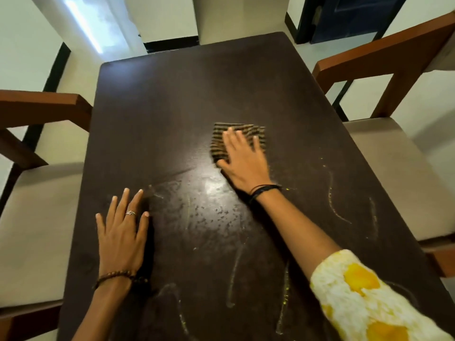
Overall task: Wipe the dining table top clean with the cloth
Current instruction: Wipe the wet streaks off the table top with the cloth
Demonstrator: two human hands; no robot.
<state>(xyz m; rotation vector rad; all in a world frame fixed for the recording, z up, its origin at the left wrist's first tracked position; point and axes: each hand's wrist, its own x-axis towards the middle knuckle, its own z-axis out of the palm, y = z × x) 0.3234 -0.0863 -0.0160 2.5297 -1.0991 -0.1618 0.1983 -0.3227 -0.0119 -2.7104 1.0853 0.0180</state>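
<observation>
The cloth (238, 141) is pressed flat by the right hand (243, 158), fingers straight, at 1 o'clock; the left hand (121, 232) is laid flat on the streaked worktop (172, 107) at 8 o'clock.

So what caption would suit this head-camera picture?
Right hand presses a striped cloth on the dark, smeared table; left hand rests flat.

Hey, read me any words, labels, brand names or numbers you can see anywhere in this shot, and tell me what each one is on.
None: no readable text shows anywhere.
Striped cloth under the right hand: pattern only, no label visible.
Dark table top: only yellowish smear lines and wet patches, no writing.
Ring on the left hand: no visible lettering.
Door at the far right: no sign visible.
</observation>
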